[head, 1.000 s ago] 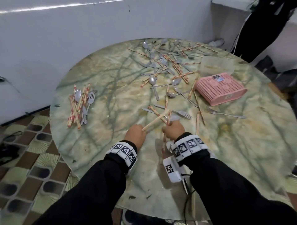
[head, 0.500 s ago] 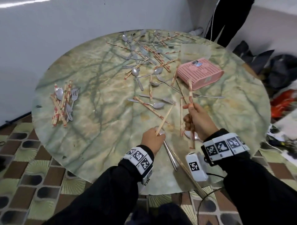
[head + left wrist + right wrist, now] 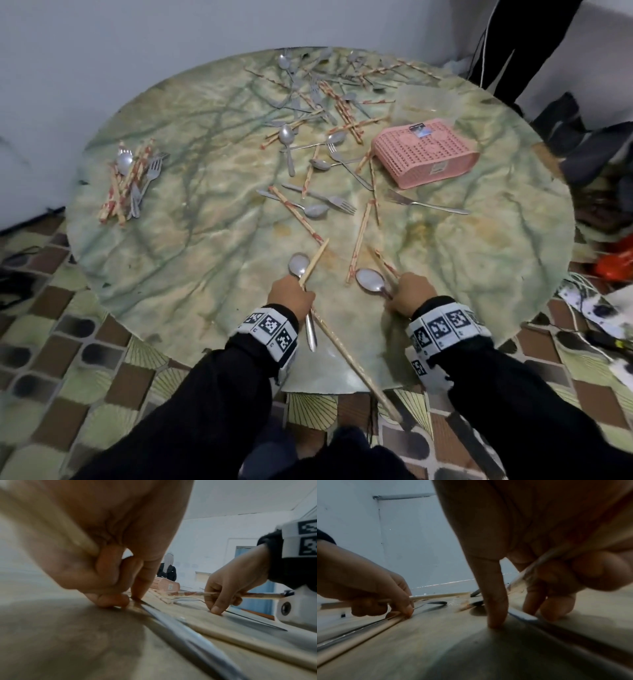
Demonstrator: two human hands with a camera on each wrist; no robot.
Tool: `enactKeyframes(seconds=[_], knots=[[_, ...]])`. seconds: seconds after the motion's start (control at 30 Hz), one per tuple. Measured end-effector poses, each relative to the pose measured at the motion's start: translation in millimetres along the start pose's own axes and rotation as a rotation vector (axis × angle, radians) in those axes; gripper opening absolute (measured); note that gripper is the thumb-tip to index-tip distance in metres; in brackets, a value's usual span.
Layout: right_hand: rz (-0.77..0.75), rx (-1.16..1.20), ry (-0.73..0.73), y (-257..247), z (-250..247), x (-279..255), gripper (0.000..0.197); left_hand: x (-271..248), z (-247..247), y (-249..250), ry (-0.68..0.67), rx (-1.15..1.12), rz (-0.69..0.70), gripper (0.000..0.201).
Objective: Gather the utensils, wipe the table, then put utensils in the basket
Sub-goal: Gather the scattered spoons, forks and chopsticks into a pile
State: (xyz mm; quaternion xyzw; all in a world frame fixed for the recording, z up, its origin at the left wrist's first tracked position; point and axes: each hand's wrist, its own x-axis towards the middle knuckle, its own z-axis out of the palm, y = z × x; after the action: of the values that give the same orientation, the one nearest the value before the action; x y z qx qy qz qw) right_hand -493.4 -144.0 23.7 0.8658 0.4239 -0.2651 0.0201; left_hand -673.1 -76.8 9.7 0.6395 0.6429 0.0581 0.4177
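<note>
At the near edge of the round marble table (image 3: 191, 219), my left hand (image 3: 291, 296) grips a plain chopstick (image 3: 317, 255) in its curled fingers. Its fingertips (image 3: 111, 600) pinch the handle of a spoon (image 3: 299, 264) that lies flat. My right hand (image 3: 407, 291) holds red-patterned chopsticks (image 3: 188, 593) in its curled fingers, and its index finger (image 3: 496, 609) presses down beside the handle of a second spoon (image 3: 370, 279). A pink basket (image 3: 424, 152) lies upside down at the far right. Loose forks, spoons and chopsticks (image 3: 318, 202) are scattered between it and my hands.
A gathered pile of chopsticks, forks and a spoon (image 3: 132, 181) sits at the table's left. A dense scatter of utensils (image 3: 329, 82) covers the far side. One long chopstick (image 3: 356, 366) overhangs the near edge. A person in black (image 3: 534, 41) stands beyond the table at right.
My right hand has come down from its raised position to the table beside the spoon. My left hand has lowered onto the other spoon's handle, with its chopstick still in its grip.
</note>
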Motion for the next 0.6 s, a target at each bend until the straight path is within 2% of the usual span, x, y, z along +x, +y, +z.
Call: enactKeyframes(seconds=[0.17,0.27,0.33,0.37,0.47,0.53,0.6], knots=[[-0.075,-0.002,-0.05,2,-5,8,0.023,-6,0,5,0.052,0.022,-0.024,0.024],[-0.153,0.141,0.0,6,-10,6,0.023,-6,-1,4,0.104,-0.124,-0.045,0.02],[-0.243,0.309,0.023,4,-11,-4,0.016,-6,-1,0,0.122,-0.265,-0.047,0.012],[-0.286,0.384,-0.003,2,-9,-11,0.012,-5,0,-3,0.136,-0.347,-0.048,0.015],[-0.336,0.523,-0.212,-8,8,-32,0.018,-4,1,-9,0.172,-0.527,-0.032,0.029],[-0.339,0.41,-0.275,-14,22,-38,0.022,-5,2,-11,0.199,-0.551,-0.033,0.027],[-0.363,0.214,-0.264,-17,32,-40,0.041,-5,3,-12,0.216,-0.571,-0.045,0.024]])
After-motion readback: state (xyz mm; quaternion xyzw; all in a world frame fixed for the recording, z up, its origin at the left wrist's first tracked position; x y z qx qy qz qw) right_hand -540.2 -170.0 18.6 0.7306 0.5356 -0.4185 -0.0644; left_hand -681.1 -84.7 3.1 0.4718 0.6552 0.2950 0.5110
